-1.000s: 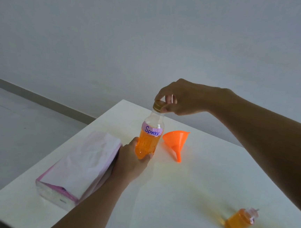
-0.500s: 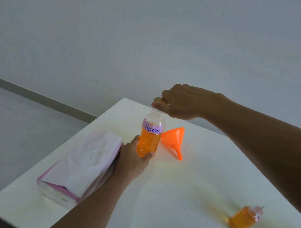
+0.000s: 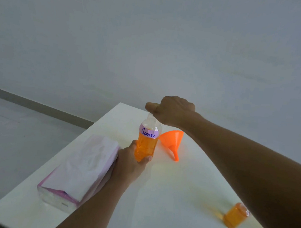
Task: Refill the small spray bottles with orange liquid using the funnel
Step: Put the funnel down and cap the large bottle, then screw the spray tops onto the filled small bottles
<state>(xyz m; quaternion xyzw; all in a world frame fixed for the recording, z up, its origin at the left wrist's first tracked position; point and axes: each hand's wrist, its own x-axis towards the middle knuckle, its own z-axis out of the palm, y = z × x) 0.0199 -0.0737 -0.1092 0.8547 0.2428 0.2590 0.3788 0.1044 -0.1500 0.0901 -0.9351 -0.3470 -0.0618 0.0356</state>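
Standing upright, "Spray"-labelled bottle (image 3: 147, 142) half full of orange liquid, left hand (image 3: 130, 164) gripping its base, right hand (image 3: 172, 110) closing over and hiding its cap.

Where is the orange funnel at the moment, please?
In the head view, the funnel lies on its side on the white table, just right of the "Spray" bottle, below the right hand.

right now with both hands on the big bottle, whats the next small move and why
Probably finish twisting the cap off. The right hand is closed over the top of the bottle, hiding the cap, while the left hand grips its base upright on the table. The funnel lies on its side, unused, so nothing can be poured until the bottle is open.
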